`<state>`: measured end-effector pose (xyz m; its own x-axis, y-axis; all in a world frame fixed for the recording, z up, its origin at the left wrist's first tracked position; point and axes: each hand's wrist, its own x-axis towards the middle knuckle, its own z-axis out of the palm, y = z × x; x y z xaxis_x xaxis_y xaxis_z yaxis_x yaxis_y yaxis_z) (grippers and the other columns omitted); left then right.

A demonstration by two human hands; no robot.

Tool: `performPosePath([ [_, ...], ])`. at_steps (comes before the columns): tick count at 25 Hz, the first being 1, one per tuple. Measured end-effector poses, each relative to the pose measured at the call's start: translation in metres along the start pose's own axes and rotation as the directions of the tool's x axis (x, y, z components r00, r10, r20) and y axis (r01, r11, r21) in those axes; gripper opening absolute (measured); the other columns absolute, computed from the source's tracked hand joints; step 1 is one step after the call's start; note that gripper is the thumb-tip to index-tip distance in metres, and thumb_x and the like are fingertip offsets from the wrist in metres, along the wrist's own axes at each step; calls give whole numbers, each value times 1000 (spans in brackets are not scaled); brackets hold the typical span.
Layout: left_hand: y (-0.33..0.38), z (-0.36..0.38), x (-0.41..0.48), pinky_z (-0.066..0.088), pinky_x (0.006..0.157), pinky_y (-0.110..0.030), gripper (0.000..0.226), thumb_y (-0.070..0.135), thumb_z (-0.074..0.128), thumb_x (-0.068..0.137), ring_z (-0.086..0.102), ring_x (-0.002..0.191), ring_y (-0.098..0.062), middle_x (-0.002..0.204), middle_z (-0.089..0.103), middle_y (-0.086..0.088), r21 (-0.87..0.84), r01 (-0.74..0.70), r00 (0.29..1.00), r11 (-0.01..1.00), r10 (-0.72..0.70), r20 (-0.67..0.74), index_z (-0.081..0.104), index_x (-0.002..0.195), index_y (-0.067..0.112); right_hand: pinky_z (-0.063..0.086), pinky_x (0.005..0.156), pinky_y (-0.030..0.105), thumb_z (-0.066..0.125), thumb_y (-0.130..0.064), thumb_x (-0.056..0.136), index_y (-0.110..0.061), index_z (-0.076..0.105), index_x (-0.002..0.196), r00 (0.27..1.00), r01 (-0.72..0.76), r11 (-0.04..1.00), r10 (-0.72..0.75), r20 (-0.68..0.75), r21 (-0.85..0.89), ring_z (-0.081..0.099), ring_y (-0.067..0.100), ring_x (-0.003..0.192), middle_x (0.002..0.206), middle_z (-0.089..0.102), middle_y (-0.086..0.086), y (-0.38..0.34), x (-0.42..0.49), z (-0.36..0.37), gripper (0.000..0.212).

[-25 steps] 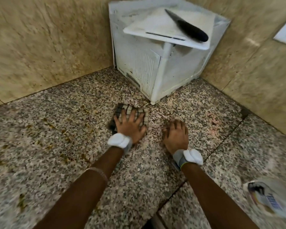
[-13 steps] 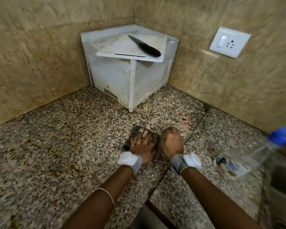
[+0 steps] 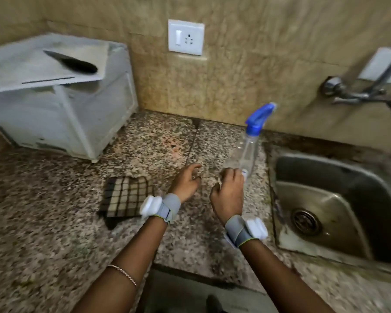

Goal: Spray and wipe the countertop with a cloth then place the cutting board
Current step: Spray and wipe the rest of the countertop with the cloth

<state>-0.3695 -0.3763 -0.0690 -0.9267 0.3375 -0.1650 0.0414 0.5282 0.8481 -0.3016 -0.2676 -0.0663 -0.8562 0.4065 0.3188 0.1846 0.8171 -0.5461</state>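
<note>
A checked brown cloth (image 3: pixel 127 197) lies flat on the speckled granite countertop (image 3: pixel 43 233). Just right of it, my left hand (image 3: pixel 185 184) hovers with spread fingers and holds nothing. My right hand (image 3: pixel 228 193) has its fingers curled against the lower part of a clear spray bottle (image 3: pixel 246 152) with a blue trigger head; whether it grips the bottle is unclear. The white cutting board (image 3: pixel 32 71) rests on top of a white rack (image 3: pixel 61 118) in the back left corner, with a black knife (image 3: pixel 72 64) lying on it.
A steel sink (image 3: pixel 325 199) is sunk into the counter at the right, with a wall tap (image 3: pixel 352 93) above it. A white wall socket (image 3: pixel 185 37) sits on the tiled back wall. The counter's front edge runs below my forearms.
My left hand has let go of the cloth and moved right. My right hand has reached to the spray bottle. The view has swung right, bringing the sink and tap into sight.
</note>
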Motion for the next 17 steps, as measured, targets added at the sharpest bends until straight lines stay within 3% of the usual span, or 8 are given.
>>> performPosePath([
  [2,20,19,8,44,75,-33,42,8,46,95,56,97,-28,131,51,-13,-65,-42,999,997,43,8,42,136,15,34,90,44,65,-6,70,2,47,106,973,-100,993,112,-201,67,41,40,104,111,44,22,21,5,-18,40],
  [4,42,37,14,47,85,-37,42,5,48,93,57,106,-29,127,54,-14,-118,-73,997,990,71,-23,44,134,13,31,96,44,69,-10,70,3,44,114,950,-168,974,200,-239,149,39,41,110,117,42,23,44,19,-33,53],
  [6,64,53,18,46,90,-37,42,1,48,92,56,106,-26,122,56,-12,-163,-92,992,982,77,-99,44,132,9,28,103,43,72,-15,72,3,38,126,975,-185,952,208,-72,246,36,40,121,127,40,23,68,39,-42,66],
  [9,86,63,22,47,95,-39,46,-4,49,87,55,109,-25,122,56,-13,-156,-119,972,981,84,-218,44,132,5,34,101,38,75,-20,74,-4,35,135,977,-149,926,83,196,347,39,33,125,135,43,18,82,62,-39,74],
  [13,92,63,14,45,98,-45,50,3,54,87,51,118,-29,128,53,-16,-79,-65,949,995,37,-313,41,135,11,44,81,28,74,-14,76,-8,47,124,933,-162,868,-19,358,470,59,29,106,118,61,13,80,78,-36,55],
  [17,99,54,-12,45,99,-41,54,6,62,86,50,117,-24,125,52,-10,-101,-77,916,992,30,-400,40,135,11,42,75,22,73,-6,75,-10,55,113,902,-156,840,-93,421,520,60,23,97,111,64,12,76,80,-41,42],
])
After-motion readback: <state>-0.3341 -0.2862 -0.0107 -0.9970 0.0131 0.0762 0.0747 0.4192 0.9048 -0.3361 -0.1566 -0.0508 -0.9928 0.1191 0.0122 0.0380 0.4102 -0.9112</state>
